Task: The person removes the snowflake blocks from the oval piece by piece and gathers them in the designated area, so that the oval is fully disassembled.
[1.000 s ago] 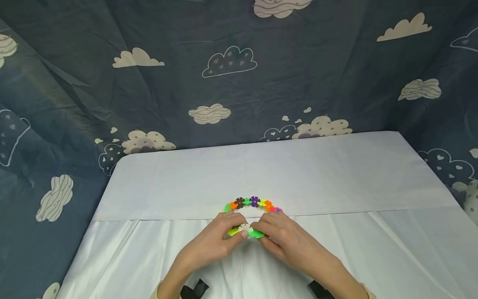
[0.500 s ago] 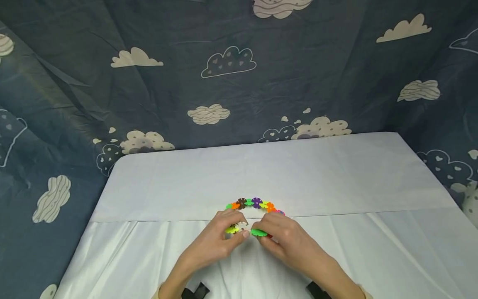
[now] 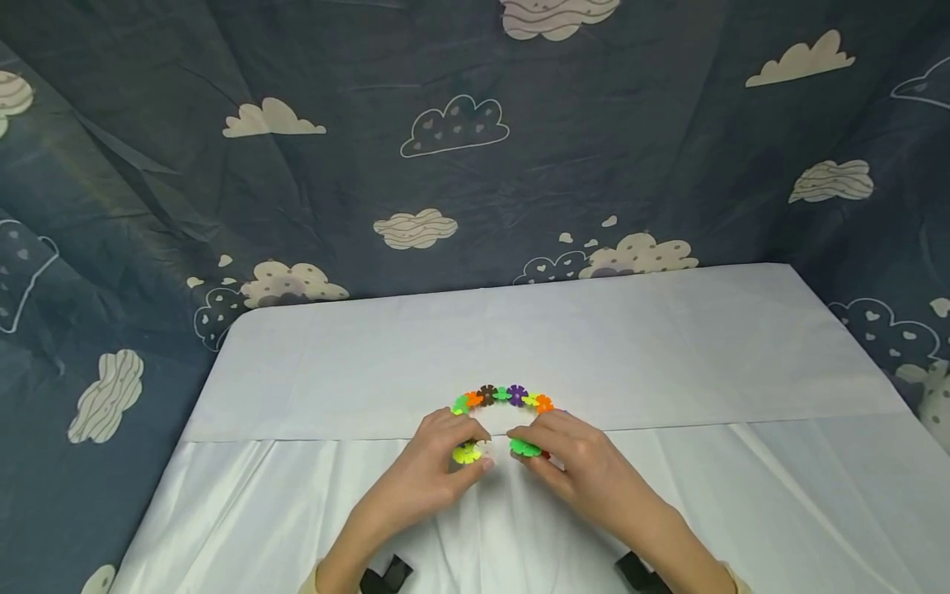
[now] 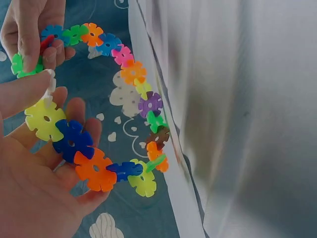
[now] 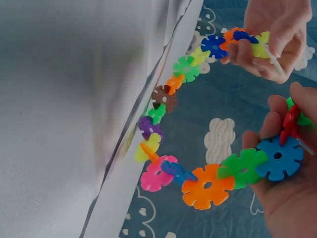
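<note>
A chain of colourful flower-shaped plastic linking discs (image 3: 517, 395) curves in an arc between both hands, beyond the fingers in the head view. My left hand (image 3: 419, 474) pinches the white disc (image 4: 51, 85) at one end between thumb and fingers. Next to it a yellow disc (image 4: 45, 120) lies across the fingers, followed by blue and orange ones. My right hand (image 3: 579, 458) pinches the other end, at a green disc (image 3: 524, 448); a red disc (image 5: 290, 125) joins it to a blue one (image 5: 279, 156). A small gap separates the white and green ends.
A white cloth-covered table (image 3: 334, 363) lies beneath the hands, with a fold line running across it. Dark blue fabric (image 3: 594, 124) printed with clouds hangs behind and at both sides. Black straps (image 3: 387, 575) show near the wrists.
The white and green end discs, close together a second ago, have come apart. My right hand has shifted slightly right and away with the green disc; my left hand stays almost in place.
</note>
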`<move>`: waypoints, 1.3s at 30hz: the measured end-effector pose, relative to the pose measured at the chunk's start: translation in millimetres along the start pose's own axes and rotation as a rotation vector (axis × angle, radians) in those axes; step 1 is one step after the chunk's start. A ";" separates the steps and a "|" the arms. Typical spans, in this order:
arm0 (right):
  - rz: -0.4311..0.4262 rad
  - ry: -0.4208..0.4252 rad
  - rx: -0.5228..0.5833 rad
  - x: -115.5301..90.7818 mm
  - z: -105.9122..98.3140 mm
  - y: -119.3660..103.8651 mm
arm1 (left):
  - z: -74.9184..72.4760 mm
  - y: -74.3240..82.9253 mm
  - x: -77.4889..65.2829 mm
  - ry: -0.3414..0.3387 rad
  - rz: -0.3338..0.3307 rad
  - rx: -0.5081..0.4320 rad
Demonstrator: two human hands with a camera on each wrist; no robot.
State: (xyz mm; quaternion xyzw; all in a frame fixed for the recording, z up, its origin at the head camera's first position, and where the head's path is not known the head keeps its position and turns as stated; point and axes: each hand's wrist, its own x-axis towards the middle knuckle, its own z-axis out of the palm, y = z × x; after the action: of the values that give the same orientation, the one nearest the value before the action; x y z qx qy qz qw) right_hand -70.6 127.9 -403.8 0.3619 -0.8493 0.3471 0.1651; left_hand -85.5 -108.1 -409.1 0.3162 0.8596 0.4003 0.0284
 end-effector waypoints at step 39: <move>0.495 -0.375 0.311 1.1 -4.7 -4.1 | 13.0 3.4 0.2 0.211 0.287 -0.012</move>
State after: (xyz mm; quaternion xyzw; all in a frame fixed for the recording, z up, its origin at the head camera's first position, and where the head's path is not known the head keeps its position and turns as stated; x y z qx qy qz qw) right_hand -68.1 128.6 -398.0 0.2232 -0.8637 0.4295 -0.1404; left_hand -80.0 -97.7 -415.5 0.3918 0.8015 0.4362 -0.1177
